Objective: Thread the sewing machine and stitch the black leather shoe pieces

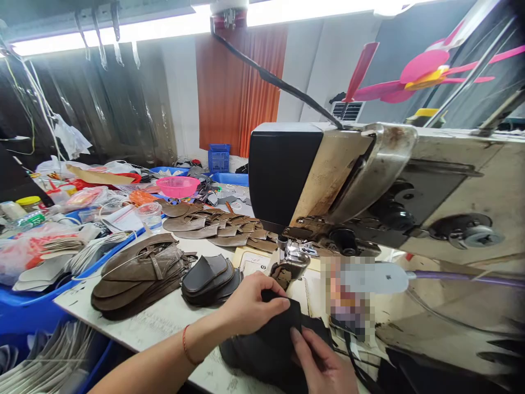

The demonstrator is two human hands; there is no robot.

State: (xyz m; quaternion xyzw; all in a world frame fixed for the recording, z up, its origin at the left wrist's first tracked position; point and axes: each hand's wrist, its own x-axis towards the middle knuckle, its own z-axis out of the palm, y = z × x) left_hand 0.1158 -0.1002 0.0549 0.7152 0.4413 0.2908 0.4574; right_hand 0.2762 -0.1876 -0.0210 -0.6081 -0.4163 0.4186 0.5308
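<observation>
Both hands are on a black piece of material (270, 350) in front of the sewing machine (283, 175). My left hand (256, 303) pinches its upper edge between thumb and fingers, just below the machine's metal sewing post (289, 262). Lower and to the right, my right hand (318, 358) grips the same piece at its right edge, thumb on top. Part of the right hand is cut off by the bottom of the frame. Close by on the left lies a small stack of black shoe pieces (211, 279).
Brown leather pieces (139, 273) are stacked at the left, with overlapping brown pieces (221, 224) behind. A blue tub (96, 268) with light pieces adjoins the table's left edge. A pink bowl (178, 186) sits farther back. A pink fan (422, 76) is above the machine.
</observation>
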